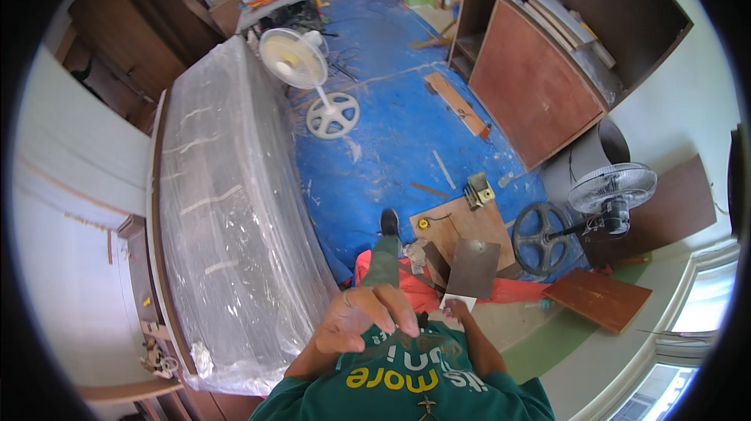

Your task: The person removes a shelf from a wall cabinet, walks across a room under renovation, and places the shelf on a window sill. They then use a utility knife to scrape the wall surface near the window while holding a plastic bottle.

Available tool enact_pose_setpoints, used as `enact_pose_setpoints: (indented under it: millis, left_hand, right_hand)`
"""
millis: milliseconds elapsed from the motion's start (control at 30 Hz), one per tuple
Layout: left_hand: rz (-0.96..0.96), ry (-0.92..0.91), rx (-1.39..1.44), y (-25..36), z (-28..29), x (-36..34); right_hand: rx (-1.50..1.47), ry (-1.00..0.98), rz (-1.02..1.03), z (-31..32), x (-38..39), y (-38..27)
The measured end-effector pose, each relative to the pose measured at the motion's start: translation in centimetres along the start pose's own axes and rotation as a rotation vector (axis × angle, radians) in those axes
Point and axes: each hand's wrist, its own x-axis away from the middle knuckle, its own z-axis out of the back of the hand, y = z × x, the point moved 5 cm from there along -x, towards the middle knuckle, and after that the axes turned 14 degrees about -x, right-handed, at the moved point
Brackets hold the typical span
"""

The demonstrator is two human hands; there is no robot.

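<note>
My left hand (366,315) hovers in front of my green shirt (391,390), its fingers loosely bent and apart with nothing visible in them. My right hand (455,311) is lower right of it, fingers curled beside a small white piece (458,300); what it holds, if anything, I cannot make out. Just beyond lie a dark flat panel (473,268) and a plywood board (442,229) with a yellow tape measure (424,223) and a power tool (479,190) on it. A red sheet (520,290) lies under the pieces. My shoe (389,222) rests on the blue floor covering.
A plastic-wrapped bulky piece (219,210) stands left. Two fans (293,57) (610,186) stand at left and right. A blue sheet (360,163) covers the floor. An open cabinet (540,77) stands upper right, loose wooden boards (598,300) lie right.
</note>
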Motion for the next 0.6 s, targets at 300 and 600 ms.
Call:
enact_pose_setpoints:
  millis: [300,600]
  left_hand:
    - [0.045,0.040,-0.070,-2.8,27.6,-18.0]
    - [-0.001,0.034,-0.142,-2.7,44.7,-37.4]
  right_hand:
    - [0.184,0.245,0.577,-10.4,-19.1,-34.5]
    - [0.010,0.326,0.350,-16.0,-25.2,-55.6]
